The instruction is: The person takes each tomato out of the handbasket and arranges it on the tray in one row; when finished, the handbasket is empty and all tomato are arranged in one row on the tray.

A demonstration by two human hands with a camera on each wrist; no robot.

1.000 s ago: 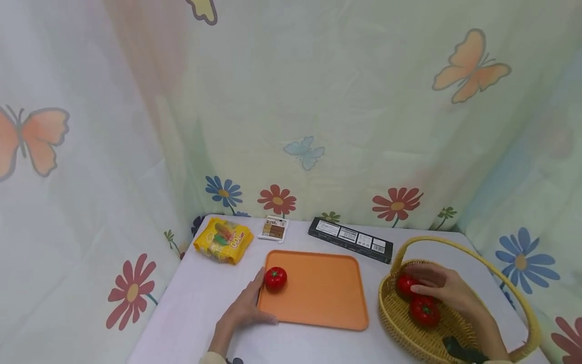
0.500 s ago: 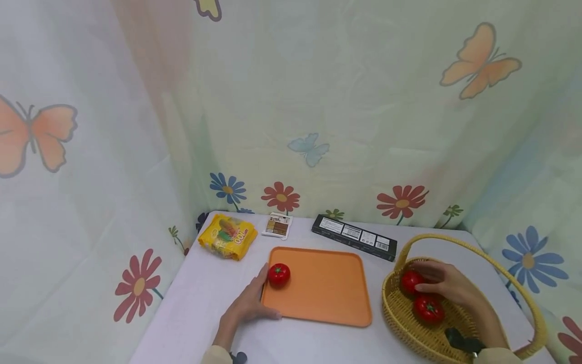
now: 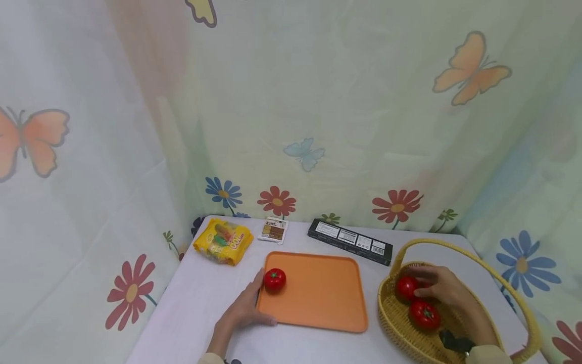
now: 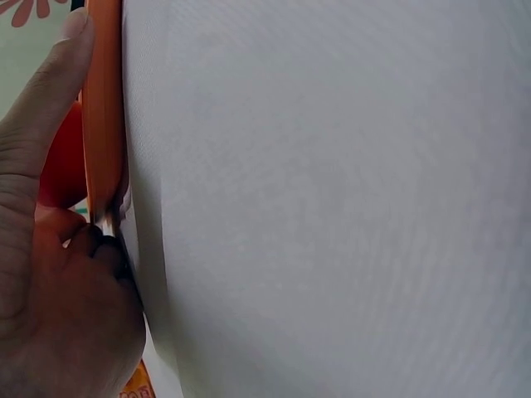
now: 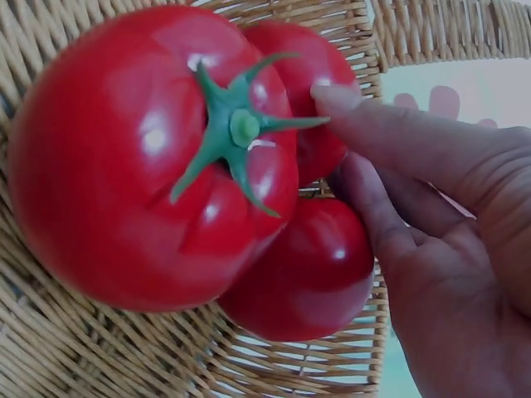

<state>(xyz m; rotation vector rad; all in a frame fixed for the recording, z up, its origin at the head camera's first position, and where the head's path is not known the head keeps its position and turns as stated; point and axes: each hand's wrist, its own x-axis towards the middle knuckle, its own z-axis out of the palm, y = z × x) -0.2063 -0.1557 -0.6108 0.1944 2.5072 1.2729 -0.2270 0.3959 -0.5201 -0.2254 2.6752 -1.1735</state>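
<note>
My left hand [image 3: 247, 306] holds the near left corner of an orange tray [image 3: 325, 293], thumb along the front rim and fingers by the left side. On the tray, close to those fingers, sits a red tomato [image 3: 275, 279]. My right hand [image 3: 441, 288] reaches into a yellow wicker basket [image 3: 386, 323] and grips a tomato [image 5: 311, 75] there, its thumb on the red skin and its other fingers partly hidden behind. A larger tomato [image 5: 149, 157] with a green star-shaped stem lies right beside it. A third tomato [image 5: 307, 274] shows below in the right wrist view.
A yellow snack bag [image 3: 224, 241], a small white-and-brown packet [image 3: 274, 230] and a long black box [image 3: 350, 241] lie along the back of the white table [image 3: 191, 303]. The basket's tall handle [image 3: 504, 283] arches over my right arm. A flowered curtain [image 3: 318, 101] hangs behind.
The head view shifted slightly and came back. My right wrist has moved a little left and forward over the basket, with more sleeve showing. The left hand stays at the tray corner.
</note>
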